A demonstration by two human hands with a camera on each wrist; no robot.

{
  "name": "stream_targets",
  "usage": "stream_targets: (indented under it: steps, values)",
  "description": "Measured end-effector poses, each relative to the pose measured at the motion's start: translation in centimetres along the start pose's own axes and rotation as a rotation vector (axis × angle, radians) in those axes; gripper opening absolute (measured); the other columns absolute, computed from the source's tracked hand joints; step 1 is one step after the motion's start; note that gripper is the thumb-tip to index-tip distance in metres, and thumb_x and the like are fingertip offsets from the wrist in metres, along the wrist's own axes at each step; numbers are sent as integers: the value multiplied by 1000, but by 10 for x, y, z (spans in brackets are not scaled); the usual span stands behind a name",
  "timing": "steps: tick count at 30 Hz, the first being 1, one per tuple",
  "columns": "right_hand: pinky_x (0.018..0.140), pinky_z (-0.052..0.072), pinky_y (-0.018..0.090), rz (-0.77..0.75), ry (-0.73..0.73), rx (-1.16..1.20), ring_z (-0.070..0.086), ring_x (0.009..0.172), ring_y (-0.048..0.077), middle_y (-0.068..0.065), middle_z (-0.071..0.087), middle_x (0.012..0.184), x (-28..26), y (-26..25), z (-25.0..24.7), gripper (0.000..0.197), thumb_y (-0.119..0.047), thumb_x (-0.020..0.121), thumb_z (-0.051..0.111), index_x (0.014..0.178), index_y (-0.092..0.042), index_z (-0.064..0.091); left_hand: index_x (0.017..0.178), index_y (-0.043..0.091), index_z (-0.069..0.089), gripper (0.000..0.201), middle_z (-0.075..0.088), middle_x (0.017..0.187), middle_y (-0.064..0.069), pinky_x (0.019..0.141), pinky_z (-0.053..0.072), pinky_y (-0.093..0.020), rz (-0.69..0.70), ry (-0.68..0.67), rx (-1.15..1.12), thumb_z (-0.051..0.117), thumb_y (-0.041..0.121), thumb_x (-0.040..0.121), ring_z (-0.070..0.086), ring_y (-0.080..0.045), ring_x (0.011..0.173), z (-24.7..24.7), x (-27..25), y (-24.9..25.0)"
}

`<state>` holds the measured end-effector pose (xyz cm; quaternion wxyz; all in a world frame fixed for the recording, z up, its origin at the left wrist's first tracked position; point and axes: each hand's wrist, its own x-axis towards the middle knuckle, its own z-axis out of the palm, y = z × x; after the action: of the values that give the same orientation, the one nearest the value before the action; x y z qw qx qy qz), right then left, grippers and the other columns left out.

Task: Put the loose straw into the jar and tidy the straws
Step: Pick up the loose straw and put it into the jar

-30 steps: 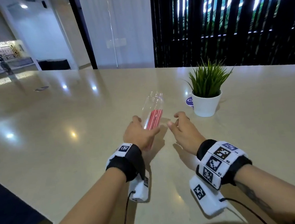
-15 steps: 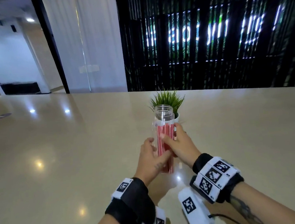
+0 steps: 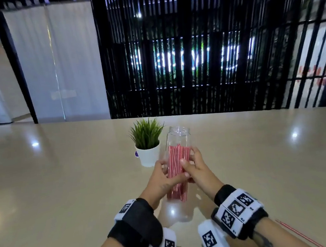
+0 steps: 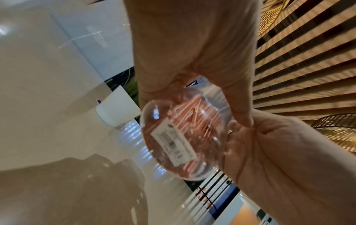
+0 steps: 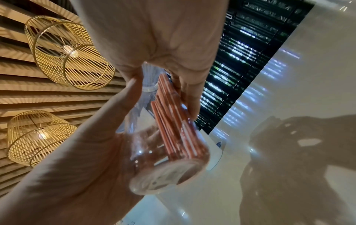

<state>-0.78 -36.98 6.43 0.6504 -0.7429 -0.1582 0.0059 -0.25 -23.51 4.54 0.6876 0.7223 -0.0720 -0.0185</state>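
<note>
A clear jar (image 3: 177, 136) with a bundle of red-and-white striped straws (image 3: 178, 161) inside is held above the table, mouth up and leaning slightly away. My left hand (image 3: 168, 174) grips its lower left side and my right hand (image 3: 189, 158) grips its right side. From below, in the left wrist view, the jar (image 4: 173, 137) shows a barcode label on its base. In the right wrist view the straws (image 5: 173, 121) lean against one wall. One loose straw (image 3: 298, 233) lies on the table by my right forearm.
A small green plant in a white pot (image 3: 148, 156) stands just left of and behind the jar, with a purple disc (image 3: 136, 153) beside it. The glossy beige table (image 3: 64, 181) spreads wide on both sides. Dark slatted screens stand beyond its far edge.
The jar went from lying tilted in my left hand to upright in both hands. The view has swung, so the plant now appears left of the jar.
</note>
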Motion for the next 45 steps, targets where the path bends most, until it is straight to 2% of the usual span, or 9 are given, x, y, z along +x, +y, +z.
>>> stream_targets:
  steps: [3,5,8,14,19,24,28,34,45]
  values:
    - [80,53,21,40,19,-21,60,100,9,1,50,127,-9,-1,-17,61,-25,97,39,146,-21,4,123,16,40,74,62,115,-8,79,54,-33,-6,-55,-7,78,26,61,63,-23,103,19,1,1]
    - [96,50,36,45,13,-72,60,108,18,6,51,132,-16,-5,-24,56,-29,96,39,144,-20,12,124,16,44,65,62,116,-12,73,55,-30,6,-58,-3,77,23,68,63,-26,104,30,1,0]
    - [108,39,40,107,39,-159,49,123,20,3,41,143,-32,-9,-46,66,-39,95,36,148,-20,2,123,15,41,59,59,116,-12,77,53,-35,-2,-62,-22,74,22,74,62,-26,103,51,2,0]
    - [97,41,32,314,130,-745,54,116,26,14,58,126,-67,10,-142,41,-28,91,54,126,-8,53,131,15,34,66,54,123,-13,75,49,-36,-28,-43,-26,70,20,77,57,-27,107,71,15,-1]
    - [78,47,30,630,-3,-1154,63,99,25,8,69,108,-110,41,-196,22,-24,82,62,99,-12,67,132,13,33,67,52,124,-16,70,49,-38,-44,-43,-19,70,19,76,57,-29,104,90,24,-5]
    - [83,57,37,735,-57,-1182,67,87,26,7,73,93,-133,62,-217,17,-25,72,69,82,-12,68,131,10,33,65,51,124,-17,61,47,-33,-72,-62,-11,69,20,78,58,-23,95,118,28,-10]
    - [69,50,31,741,-70,-1174,59,70,24,4,64,75,-137,67,-213,25,-36,70,73,71,-15,60,131,10,33,66,51,124,-18,63,49,-35,-88,-96,4,69,21,78,58,-28,100,137,30,-14]
    - [71,50,31,695,-65,-1197,68,88,29,13,74,95,-131,72,-208,22,-21,73,73,88,-5,71,128,10,37,74,55,120,-20,79,53,-46,-67,-104,69,77,30,69,60,-32,104,154,20,-31]
    - [70,40,28,730,-123,-1052,52,80,21,12,57,85,-130,80,-213,23,-12,81,66,96,5,66,131,8,30,67,52,118,-14,69,50,-35,-94,-128,63,69,19,78,58,-27,102,170,15,-41]
